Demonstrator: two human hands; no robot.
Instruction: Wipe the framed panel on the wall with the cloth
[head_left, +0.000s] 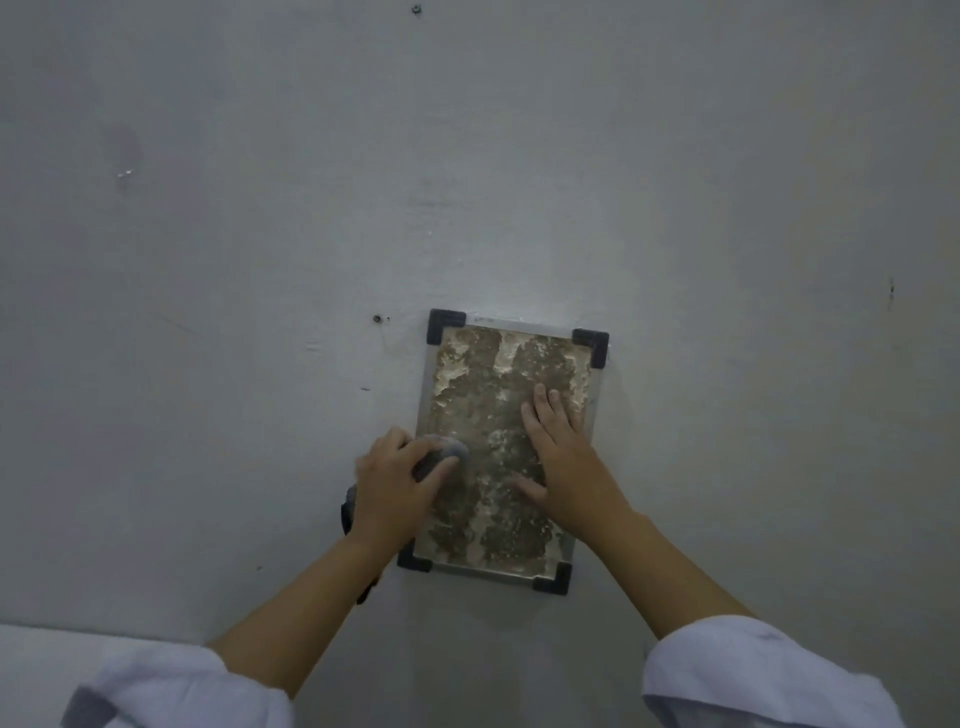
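Under the curled fingers of the left hand (392, 480), the soft grey cloth (441, 451) sits bunched on the framed panel (498, 452), likely rigid and rough; right hand (563, 454) lies flat, fingers straight, steadying it

Test room or workshop: bare grey wall (519, 156), screw (415, 9).

Left hand (392, 480) grips cloth (439, 457) on framed panel (493, 415) (mottled) — right hand (563, 447) flat

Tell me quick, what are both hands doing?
Left hand: grips the grey cloth against the framed panel.
Right hand: open, flat on the panel.
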